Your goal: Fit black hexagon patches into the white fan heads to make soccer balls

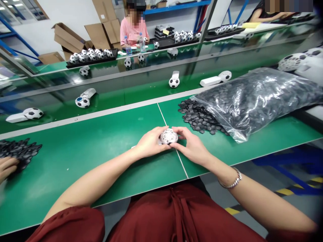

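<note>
Between my two hands, over the green tabletop [121, 134], is a white soccer-ball part [169, 136] with cut-out openings on its upper side. My left hand [152, 143] wraps its left side, with the thumb along the front. My right hand [190, 144] pinches it from the right with fingertips and thumb. A small white end sticks out behind my left wrist; most of it is hidden. Just beyond my right hand lie loose black pieces [199, 117], spilling from a clear plastic bag [252, 101] full of them.
Behind the table's pale edge, a green conveyor [141, 87] carries several white soccer-ball units with handles. Another person's hand [7, 168] touches a black pile [21, 151] at far left. Across the line, a person in pink [133, 30] sits near a ball-filled tray [91, 57].
</note>
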A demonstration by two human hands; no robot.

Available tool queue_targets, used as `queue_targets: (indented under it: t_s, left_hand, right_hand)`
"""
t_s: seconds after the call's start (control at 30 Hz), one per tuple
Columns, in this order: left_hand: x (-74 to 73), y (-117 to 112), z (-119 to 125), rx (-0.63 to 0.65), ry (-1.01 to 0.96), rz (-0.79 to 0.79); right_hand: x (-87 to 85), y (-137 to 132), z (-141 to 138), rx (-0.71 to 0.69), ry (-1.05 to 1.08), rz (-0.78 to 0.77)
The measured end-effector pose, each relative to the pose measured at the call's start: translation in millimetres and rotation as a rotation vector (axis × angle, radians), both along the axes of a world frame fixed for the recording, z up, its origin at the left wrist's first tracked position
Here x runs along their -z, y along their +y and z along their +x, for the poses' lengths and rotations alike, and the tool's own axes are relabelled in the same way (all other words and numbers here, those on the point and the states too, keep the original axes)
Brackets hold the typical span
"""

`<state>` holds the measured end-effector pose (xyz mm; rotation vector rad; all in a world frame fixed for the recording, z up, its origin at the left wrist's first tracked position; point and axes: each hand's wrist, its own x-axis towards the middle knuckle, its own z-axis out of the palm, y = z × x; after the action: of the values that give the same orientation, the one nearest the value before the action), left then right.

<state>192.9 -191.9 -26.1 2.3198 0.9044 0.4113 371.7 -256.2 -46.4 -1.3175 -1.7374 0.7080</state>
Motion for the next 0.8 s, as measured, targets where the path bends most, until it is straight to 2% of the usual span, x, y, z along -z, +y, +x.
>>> queue_targets:
  t_s: [0.23, 0.33, 0.4, 0.47, 0.53, 0.6, 0.7, 0.8]
  left_hand:
    - [4.4, -1, 0, -0.033, -0.021, 0.007]
    - [5.2, -2, 0, -0.044, -0.006, 0.021]
    - [4.4, -2, -1, -0.057, 0.01, 0.014]
    - [3.3, -1, -1, -0.067, 0.027, -0.009]
    - [2.8, 0, -1, -0.071, 0.033, -0.036]
    - [3.1, 2, -1, -0.055, 0.025, -0.054]
    - [3.7, 3, -2, -0.013, 0.005, -0.052]
    - [2.2, 3, -3, 0.02, 0.012, -0.002]
  right_hand:
    - [0.2, 0, -7, 0.017, 0.01, -0.001]
    - [0.0, 1, 4, 0.043, -0.01, -0.008]
    - [1.9, 4, 25, 0.126, -0.114, 0.027]
    - [5.9, 8, 50, 0.285, -0.33, 0.093]
    - [11.5, 11, 74, 0.446, -0.545, 0.096]
    - [17.1, 14, 88, 0.506, -0.655, 0.066]
    - [21.2, 16, 92, 0.421, -0.649, 0.083]
    - [18.1, 15, 86, 0.314, -0.54, 0.112]
